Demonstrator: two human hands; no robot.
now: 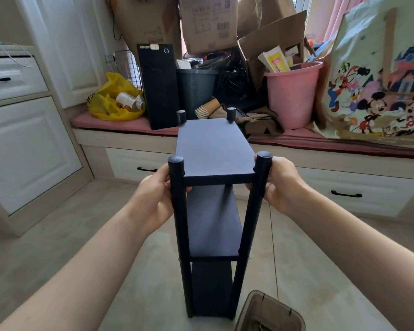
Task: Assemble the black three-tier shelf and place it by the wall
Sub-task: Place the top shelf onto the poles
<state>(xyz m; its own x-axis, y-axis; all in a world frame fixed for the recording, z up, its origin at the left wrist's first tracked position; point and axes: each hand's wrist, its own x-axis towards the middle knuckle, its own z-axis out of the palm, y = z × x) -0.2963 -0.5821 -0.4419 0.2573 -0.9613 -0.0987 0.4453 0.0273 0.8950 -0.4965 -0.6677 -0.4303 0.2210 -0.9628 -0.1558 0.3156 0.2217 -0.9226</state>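
Observation:
The black three-tier shelf [213, 151] stands upright on the tiled floor in the middle of the view, its three boards joined by round black posts with capped tops. My left hand [153, 197] grips the near left post just under the top board. My right hand [280, 185] grips the near right post at the same height. The bottom board is partly hidden by the tiers above it.
A window bench [129, 137] with drawers runs across the back, piled with a black computer tower [159, 87], cardboard boxes, a pink bucket [294, 94], a yellow bag and a cartoon-print bag. White cabinets [31, 149] stand at left. A brown plastic bin [270, 311] sits near the shelf's right foot.

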